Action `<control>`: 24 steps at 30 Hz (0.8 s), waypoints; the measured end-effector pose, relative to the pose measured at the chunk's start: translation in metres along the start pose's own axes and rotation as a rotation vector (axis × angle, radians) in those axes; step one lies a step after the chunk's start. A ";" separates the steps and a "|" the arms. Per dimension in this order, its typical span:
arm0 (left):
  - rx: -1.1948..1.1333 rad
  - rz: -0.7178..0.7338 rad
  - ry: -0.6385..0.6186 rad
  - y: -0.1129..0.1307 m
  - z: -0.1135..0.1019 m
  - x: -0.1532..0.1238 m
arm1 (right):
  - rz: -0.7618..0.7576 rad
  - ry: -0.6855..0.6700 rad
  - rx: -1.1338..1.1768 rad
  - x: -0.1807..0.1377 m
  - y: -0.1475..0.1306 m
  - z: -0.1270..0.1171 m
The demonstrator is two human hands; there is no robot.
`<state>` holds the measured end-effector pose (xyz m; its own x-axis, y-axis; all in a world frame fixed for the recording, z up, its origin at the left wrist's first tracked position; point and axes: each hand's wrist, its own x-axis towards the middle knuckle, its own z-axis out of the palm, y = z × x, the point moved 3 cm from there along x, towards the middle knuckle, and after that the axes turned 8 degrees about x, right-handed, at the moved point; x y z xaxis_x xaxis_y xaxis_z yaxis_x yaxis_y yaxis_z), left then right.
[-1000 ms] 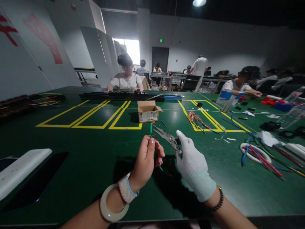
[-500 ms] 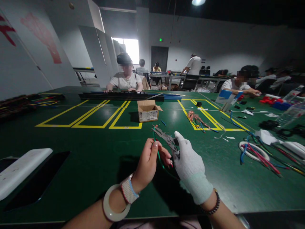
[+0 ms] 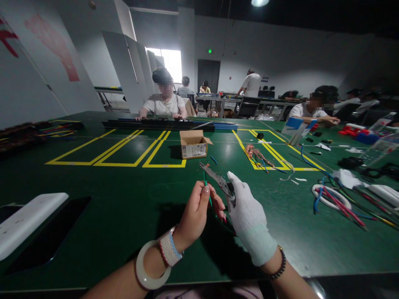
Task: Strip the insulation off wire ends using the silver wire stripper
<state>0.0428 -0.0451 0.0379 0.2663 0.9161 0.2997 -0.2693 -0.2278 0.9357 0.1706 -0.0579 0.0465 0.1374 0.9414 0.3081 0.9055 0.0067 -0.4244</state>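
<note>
My bare left hand (image 3: 199, 206) is closed around a green wire (image 3: 205, 177), whose upper end rises above the fingers. Wire strippers (image 3: 220, 178) are gripped in my white-gloved right hand (image 3: 248, 211), with their jaws pointing up and left across the wire near its top. Whether the blades press on the insulation I cannot tell. A bit of copper colour shows at the wire's tip. The lower part of the wire hangs below my left palm, partly in shadow.
Beyond my hands stands an open cardboard box (image 3: 193, 145). Bare copper strands (image 3: 255, 153) lie right of it. Coloured wires (image 3: 339, 203) are at the right; a white power strip (image 3: 31, 222) and a dark flat panel (image 3: 51, 236) at the left. A person (image 3: 165, 97) sits opposite behind black trunking.
The green wire's top and my left hand have shifted slightly to the right and stand closer to the strippers. Both hands keep their hold.
</note>
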 end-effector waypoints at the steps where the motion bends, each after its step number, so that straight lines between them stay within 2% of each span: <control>1: -0.001 0.003 -0.002 0.000 0.001 -0.001 | 0.001 0.010 0.012 0.000 0.000 0.001; 8: -0.035 -0.037 -0.094 -0.001 0.010 -0.007 | 0.013 -0.002 0.097 0.003 0.002 0.001; 13: 0.018 -0.055 -0.103 -0.001 0.008 -0.007 | -0.008 0.017 0.090 0.001 0.003 -0.001; 18: 0.316 -0.029 -0.051 0.008 -0.005 -0.004 | -0.023 0.021 0.109 0.002 0.008 0.001; 21: 0.580 0.029 0.021 0.019 -0.014 -0.002 | -0.075 0.006 0.284 0.003 0.010 0.002; 24: 0.642 0.047 0.007 0.022 -0.016 0.001 | -0.137 -0.113 0.551 0.003 0.004 0.002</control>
<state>0.0222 -0.0444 0.0559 0.2614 0.9020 0.3435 0.3278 -0.4177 0.8474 0.1744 -0.0540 0.0441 -0.0370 0.9495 0.3117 0.5649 0.2772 -0.7772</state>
